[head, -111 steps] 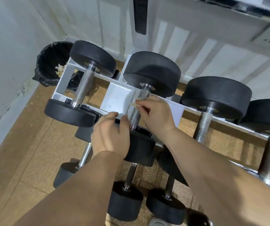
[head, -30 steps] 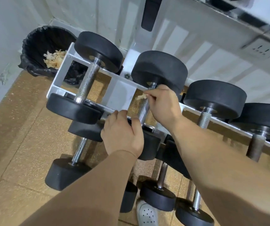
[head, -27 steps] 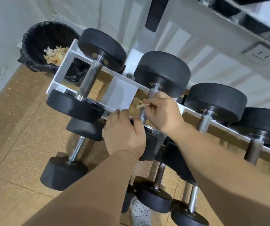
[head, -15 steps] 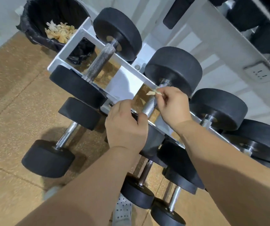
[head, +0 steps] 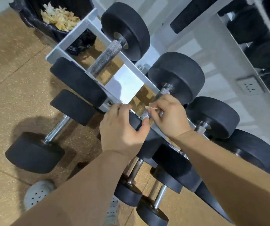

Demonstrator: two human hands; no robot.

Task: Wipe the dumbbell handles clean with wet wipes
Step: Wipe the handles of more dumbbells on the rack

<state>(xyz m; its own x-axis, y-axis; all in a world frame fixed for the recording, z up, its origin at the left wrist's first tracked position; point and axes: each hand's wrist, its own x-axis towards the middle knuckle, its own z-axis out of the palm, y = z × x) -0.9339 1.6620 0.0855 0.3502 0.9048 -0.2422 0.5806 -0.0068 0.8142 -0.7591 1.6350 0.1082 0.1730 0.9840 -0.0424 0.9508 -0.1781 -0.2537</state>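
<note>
Left hand (head: 122,128) grips the dumbbell (head: 176,75) by its near head; right hand (head: 170,116) pinches a wipe (head: 149,107) against the handle (head: 163,92), which slants away rightward.

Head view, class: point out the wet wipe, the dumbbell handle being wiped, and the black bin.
wet wipe (head: 150,108), head view, exposed crumpled tip.
handle (head: 163,92), head view, bare knurled steel near the far weight.
bin (head: 49,33), head view, black liner wall below the crumpled paper.

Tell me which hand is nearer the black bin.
Left. The left hand grips the dumbbell head on the bin's side; the right hand, pinching the wipe at the handle, is farther.
</note>
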